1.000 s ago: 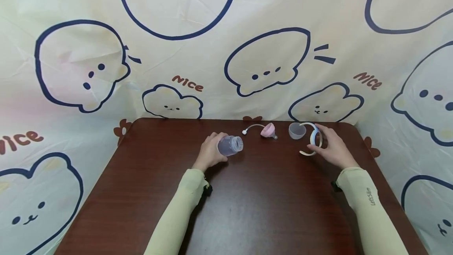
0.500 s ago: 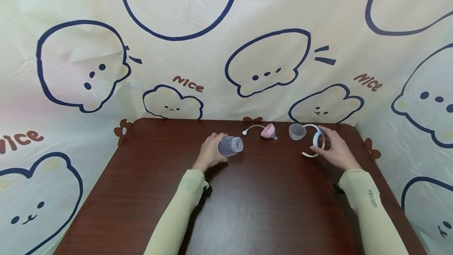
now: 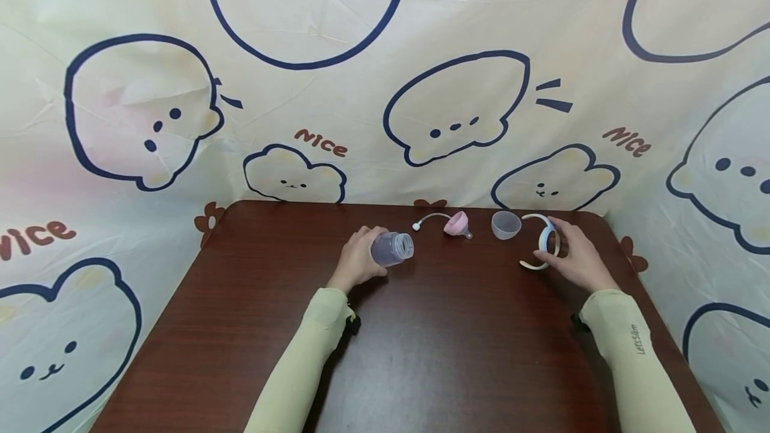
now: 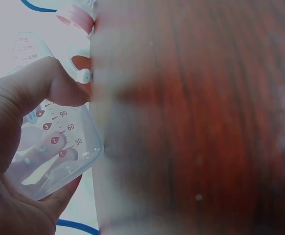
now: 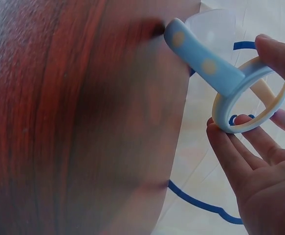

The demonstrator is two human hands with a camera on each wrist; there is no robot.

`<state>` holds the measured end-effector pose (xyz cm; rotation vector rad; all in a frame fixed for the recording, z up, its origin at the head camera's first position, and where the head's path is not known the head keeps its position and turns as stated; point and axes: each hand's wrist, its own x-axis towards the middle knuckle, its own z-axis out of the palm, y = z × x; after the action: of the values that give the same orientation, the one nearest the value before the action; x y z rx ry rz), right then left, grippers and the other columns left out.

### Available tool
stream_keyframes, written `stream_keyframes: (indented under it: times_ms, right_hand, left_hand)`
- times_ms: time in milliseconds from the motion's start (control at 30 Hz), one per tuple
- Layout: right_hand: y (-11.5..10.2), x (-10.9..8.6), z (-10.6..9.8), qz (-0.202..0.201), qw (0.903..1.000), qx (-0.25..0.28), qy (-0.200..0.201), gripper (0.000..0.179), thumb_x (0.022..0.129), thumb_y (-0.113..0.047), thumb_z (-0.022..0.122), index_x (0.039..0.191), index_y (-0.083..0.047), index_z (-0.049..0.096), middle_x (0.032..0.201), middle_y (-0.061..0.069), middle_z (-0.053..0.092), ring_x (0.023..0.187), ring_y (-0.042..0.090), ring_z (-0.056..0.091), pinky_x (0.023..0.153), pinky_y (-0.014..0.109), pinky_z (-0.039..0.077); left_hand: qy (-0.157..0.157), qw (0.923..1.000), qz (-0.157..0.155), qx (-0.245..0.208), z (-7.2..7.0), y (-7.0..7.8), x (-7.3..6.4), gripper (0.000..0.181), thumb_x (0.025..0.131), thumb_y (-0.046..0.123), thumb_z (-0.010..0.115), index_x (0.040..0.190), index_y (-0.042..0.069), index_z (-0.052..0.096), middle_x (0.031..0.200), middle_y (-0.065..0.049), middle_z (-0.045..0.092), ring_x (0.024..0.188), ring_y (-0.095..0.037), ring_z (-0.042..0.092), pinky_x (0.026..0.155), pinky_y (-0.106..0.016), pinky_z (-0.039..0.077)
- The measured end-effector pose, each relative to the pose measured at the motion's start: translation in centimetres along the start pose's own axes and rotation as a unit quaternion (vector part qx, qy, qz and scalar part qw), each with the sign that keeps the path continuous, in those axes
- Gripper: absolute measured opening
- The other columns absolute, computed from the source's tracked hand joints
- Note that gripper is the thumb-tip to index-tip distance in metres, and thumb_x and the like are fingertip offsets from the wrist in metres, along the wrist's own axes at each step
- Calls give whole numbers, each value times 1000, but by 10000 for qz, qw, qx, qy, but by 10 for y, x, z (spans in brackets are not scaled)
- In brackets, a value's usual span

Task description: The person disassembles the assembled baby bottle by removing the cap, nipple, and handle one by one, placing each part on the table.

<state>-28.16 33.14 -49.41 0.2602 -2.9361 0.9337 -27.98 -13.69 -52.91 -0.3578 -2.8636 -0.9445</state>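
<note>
A translucent baby bottle [image 3: 390, 248], uncapped and tilted with its threaded mouth facing right, is gripped by my left hand [image 3: 356, 259]. In the left wrist view the thumb and fingers wrap the bottle [image 4: 86, 147], whose printed volume scale shows. My right hand [image 3: 574, 258] holds a blue-and-cream bottle handle ring [image 3: 544, 239] by its ring, its two curved arms pointing left. Thumb and fingertips pinch the ring in the right wrist view, where a blue handle arm [image 5: 201, 56] with yellow dots stands out.
Between the hands, near the table's back edge, lie a pink-collared nipple [image 3: 457, 223] with a straw [image 3: 432, 214] ending in a white weight, and a clear dome cap [image 3: 506, 224]. The brown table [image 3: 433, 339] meets a cartoon-printed cloth [image 3: 361, 105] behind.
My right hand has shifted slightly right and nearer with the handle ring, opening a gap from the clear cap. The left hand and bottle stay in place.
</note>
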Motion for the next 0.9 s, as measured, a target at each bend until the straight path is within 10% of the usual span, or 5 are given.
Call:
stream_keyframes:
  times_ms: [900]
  right_hand:
    - [20,2,2,223,9996,175,59,90,94,-43,75,158,2,29,139,32,46,124,53,55,102,70,44]
  left_hand:
    - [-45,9999,-66,-116,-2,1,-2,86,57,11,100,133,22,62,123,-8,62,114,-30,58,97,-55,51]
